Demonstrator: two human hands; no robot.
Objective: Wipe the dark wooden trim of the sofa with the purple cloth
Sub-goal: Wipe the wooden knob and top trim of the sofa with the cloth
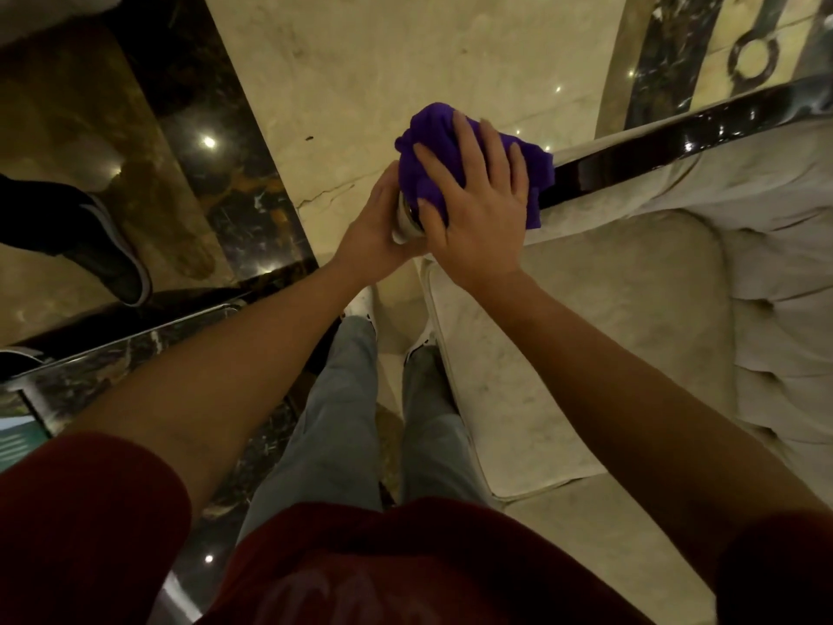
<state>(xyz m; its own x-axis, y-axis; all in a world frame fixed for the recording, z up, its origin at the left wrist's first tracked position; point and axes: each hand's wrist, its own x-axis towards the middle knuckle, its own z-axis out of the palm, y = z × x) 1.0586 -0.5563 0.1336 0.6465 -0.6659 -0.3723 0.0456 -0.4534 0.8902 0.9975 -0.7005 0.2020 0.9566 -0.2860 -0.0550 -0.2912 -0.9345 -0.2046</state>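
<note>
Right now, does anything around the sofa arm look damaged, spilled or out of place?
One flaw: a thin dark crack crosses the cream marble floor just left of the hands. Otherwise nothing stands out: the right hand presses the purple cloth on the dark wooden trim, and the left hand rests at the trim's end.

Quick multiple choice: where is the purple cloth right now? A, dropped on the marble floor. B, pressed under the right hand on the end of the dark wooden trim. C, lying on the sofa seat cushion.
B: the right hand lies spread over the purple cloth, bunched on the near end of the dark wooden trim.
</note>
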